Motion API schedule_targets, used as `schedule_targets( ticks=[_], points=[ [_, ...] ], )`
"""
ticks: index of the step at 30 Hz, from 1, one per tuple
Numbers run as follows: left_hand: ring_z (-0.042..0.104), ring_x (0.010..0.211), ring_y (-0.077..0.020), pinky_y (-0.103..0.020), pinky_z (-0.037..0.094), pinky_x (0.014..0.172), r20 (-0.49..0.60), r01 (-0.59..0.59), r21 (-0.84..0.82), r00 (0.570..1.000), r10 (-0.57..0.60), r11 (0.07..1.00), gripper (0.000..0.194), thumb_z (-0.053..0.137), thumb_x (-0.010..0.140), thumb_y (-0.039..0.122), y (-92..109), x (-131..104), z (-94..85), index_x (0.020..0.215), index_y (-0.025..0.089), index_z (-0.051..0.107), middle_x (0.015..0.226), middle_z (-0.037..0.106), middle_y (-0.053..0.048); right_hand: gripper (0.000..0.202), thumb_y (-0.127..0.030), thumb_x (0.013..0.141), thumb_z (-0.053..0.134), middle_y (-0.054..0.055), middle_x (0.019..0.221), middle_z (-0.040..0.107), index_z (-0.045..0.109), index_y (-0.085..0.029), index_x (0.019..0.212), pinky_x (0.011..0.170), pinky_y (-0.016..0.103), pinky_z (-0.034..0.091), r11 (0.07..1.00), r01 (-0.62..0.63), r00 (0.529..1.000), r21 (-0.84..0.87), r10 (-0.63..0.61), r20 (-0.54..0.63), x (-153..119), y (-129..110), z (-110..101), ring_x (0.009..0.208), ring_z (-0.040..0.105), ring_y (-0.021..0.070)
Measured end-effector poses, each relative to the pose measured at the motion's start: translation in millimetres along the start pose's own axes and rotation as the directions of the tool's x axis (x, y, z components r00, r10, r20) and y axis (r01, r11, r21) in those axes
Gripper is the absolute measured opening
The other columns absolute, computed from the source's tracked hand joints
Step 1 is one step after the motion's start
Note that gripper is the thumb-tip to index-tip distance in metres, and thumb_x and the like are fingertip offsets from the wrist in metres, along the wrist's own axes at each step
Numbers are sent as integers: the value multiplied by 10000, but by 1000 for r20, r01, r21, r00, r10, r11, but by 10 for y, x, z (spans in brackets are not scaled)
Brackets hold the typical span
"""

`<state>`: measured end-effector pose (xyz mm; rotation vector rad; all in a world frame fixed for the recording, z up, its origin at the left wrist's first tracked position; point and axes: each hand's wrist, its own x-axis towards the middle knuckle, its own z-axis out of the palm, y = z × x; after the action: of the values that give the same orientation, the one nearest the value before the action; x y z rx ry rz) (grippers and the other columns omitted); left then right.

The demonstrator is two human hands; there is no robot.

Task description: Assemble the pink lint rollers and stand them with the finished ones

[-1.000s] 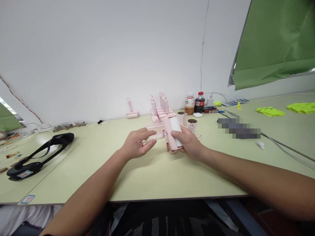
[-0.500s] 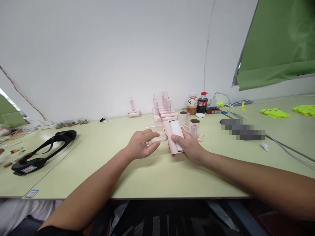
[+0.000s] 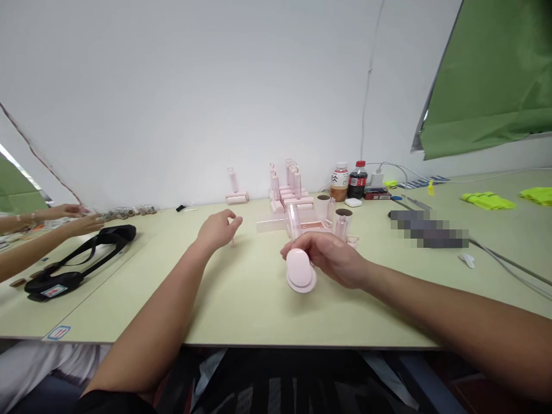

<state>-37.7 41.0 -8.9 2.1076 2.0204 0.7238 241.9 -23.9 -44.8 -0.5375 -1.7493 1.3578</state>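
Note:
My right hand point(image 3: 334, 256) is wrapped round a pink lint roller point(image 3: 299, 269), whose rounded end faces me. Its clear pinkish handle point(image 3: 294, 220) points up and away, toward the wall. My left hand point(image 3: 218, 233) is low over the table to the left, thumb and fingers drawn together. A small pink piece shows under its fingertips, too small to name. Between the hands and the back row, a clear pinkish cover point(image 3: 271, 222) and a pink open case point(image 3: 313, 225) lie on the table. Several pink lint rollers point(image 3: 297, 201) with upright handles stand behind them.
One more lint roller point(image 3: 237, 197) stands by the wall. Cardboard-cored rolls point(image 3: 344, 214), a drink bottle point(image 3: 339, 181) and a cola bottle point(image 3: 357, 181) are on the right. A black strapped headset point(image 3: 80, 270) lies left, near another person's hands point(image 3: 81, 221).
My left hand has left the roller's handle and moved left, down to the table. My right hand has turned the roller so its end faces me. Another person's hands have appeared at left.

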Motion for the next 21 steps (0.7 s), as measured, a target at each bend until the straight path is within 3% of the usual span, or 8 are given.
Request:
schedule_targets(
  ticks=[4, 7, 10, 12, 14, 16, 19, 21],
  points=[
    [637, 872, -302, -319, 423, 621, 245, 89, 150, 962, -124, 985, 406, 639, 703, 503, -142, 74, 149, 961, 189, 658, 894, 710, -130, 315, -501, 881, 600, 103, 1012, 706, 738, -218, 861, 913, 458, 465, 972, 175, 983, -159, -182, -33, -38, -8, -5, 1040, 620, 274],
    [590, 647, -207, -284, 376, 531, 338, 35, 72, 939, -57, 997, 202, 687, 643, 380, -133, 54, 186, 682, 193, 620, 773, 676, -86, 227, -399, 877, 630, 92, 838, 688, 737, -226, 776, 889, 461, 476, 920, 280, 955, -275, -296, -17, -79, -81, 32, 1071, 601, 293],
    [459, 513, -117, -249, 315, 472, 388, -33, -127, 918, 80, 991, 230, 635, 733, 419, -30, -6, 124, 697, 198, 583, 645, 570, -14, 216, -320, 889, 618, 85, 796, 658, 714, -214, 727, 873, 437, 480, 872, 341, 939, -352, -337, 75, -96, -131, 44, 1064, 603, 286],
    [384, 485, -86, -234, 285, 466, 350, -76, -439, 903, 249, 895, 285, 597, 801, 467, 74, -65, 72, 745, 193, 546, 615, 499, 15, 165, -291, 899, 598, 86, 864, 663, 724, -202, 837, 826, 397, 491, 862, 343, 938, -372, -298, 175, -98, -132, 38, 974, 629, 249],
    [322, 469, -62, -222, 259, 466, 263, -79, -743, 879, 399, 664, 331, 612, 822, 490, 186, -139, 45, 757, 191, 485, 605, 459, 39, 200, -279, 914, 565, 83, 921, 665, 689, -201, 1050, 748, 347, 495, 875, 294, 948, -384, -213, 238, -103, -114, 35, 850, 631, 196],
    [273, 454, -44, -209, 234, 459, 215, -39, -882, 854, 474, 470, 358, 645, 819, 486, 285, -222, 53, 771, 197, 439, 597, 439, 60, 362, -263, 912, 554, 64, 933, 661, 546, -225, 1272, 685, 300, 482, 909, 193, 965, -371, -107, 239, -114, -92, 44, 785, 611, 162],
    [242, 442, -39, -195, 210, 453, 246, 20, -917, 813, 528, 398, 321, 664, 826, 453, 381, -333, 101, 895, 210, 465, 571, 386, 92, 578, -228, 880, 581, 14, 869, 631, 330, -257, 1400, 613, 246, 443, 940, 42, 978, -339, 31, 207, -124, -80, 70, 718, 577, 136],
    [244, 445, -43, -198, 200, 452, 290, 33, -907, 772, 565, 420, 332, 653, 837, 450, 410, -386, 127, 1008, 215, 493, 575, 377, 93, 554, -231, 876, 582, -25, 768, 584, 345, -245, 1376, 560, 225, 397, 925, 14, 982, -379, 59, 182, -117, -87, 79, 618, 521, 114]
  ],
)
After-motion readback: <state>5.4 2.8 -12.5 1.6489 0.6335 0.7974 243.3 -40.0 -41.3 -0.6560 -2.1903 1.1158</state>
